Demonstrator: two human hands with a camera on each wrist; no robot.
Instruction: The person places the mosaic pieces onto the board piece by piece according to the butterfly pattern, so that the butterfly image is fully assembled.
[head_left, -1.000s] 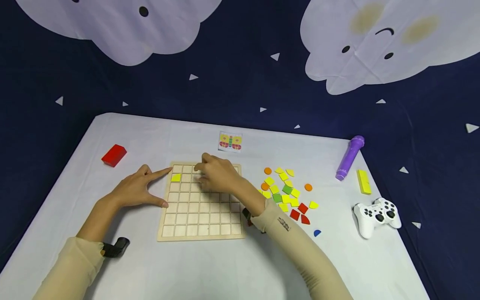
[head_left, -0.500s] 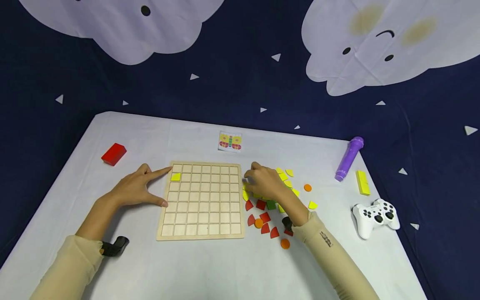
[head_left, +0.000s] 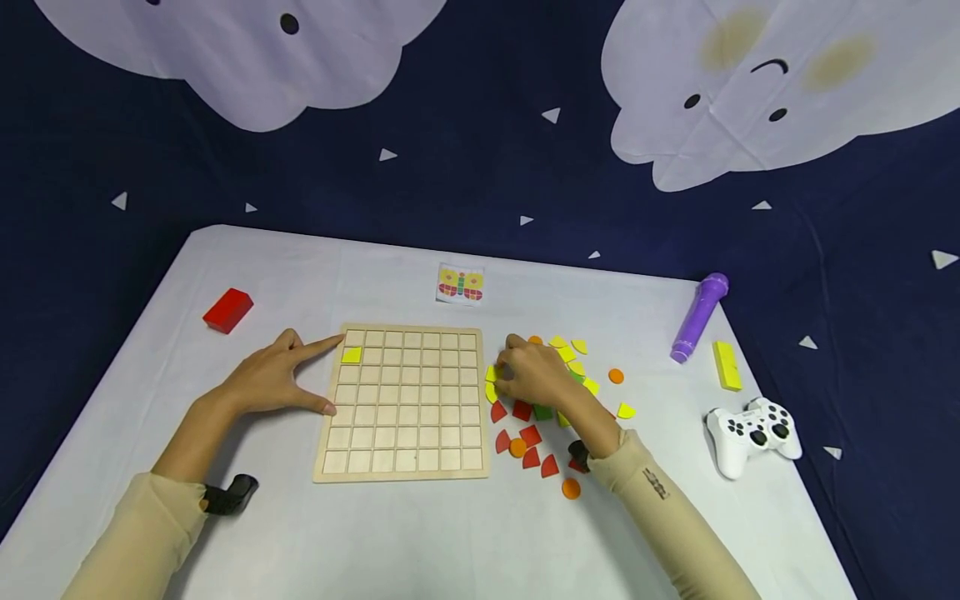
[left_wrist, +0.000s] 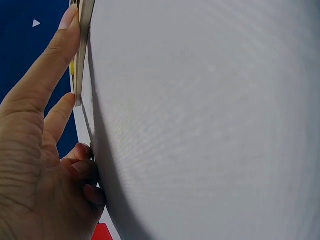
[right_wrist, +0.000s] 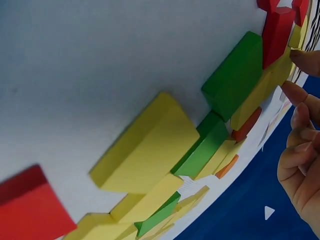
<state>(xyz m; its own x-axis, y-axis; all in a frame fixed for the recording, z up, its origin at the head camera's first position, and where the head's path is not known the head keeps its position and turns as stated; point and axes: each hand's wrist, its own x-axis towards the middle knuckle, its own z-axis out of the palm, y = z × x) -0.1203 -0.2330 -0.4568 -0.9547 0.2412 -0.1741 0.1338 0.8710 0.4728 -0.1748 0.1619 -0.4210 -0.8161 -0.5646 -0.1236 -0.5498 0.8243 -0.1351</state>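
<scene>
The wooden grid board (head_left: pixel 401 477) lies flat on the white table, with one yellow square tile (head_left: pixel 351 355) in its upper left part. My left hand (head_left: pixel 273 379) is beside the board, index finger and thumb spread apart with their tips at its left edge. In the left wrist view, the other fingers of the left hand (left_wrist: pixel 45 135) are bent. Right of the board, my right hand (head_left: pixel 532 373) is low over the loose tiles. The thumb and index fingertips of the right hand (right_wrist: pixel 305 130) are right at a yellow tile (right_wrist: pixel 270 87); whether they pinch it I cannot tell.
Red tiles (head_left: pixel 530 435), orange discs (head_left: pixel 571 488) and several yellow and green pieces spread around the right hand. A butterfly picture card (head_left: pixel 461 284) lies behind the board. A red block (head_left: pixel 228 311) is far left; a purple microphone (head_left: pixel 700 317), yellow block (head_left: pixel 727 365) and white game controller (head_left: pixel 753 436) are right.
My right hand has left the board, moved right to the loose tiles and come slightly down among the yellow ones. My left hand stays at the board's edge.
</scene>
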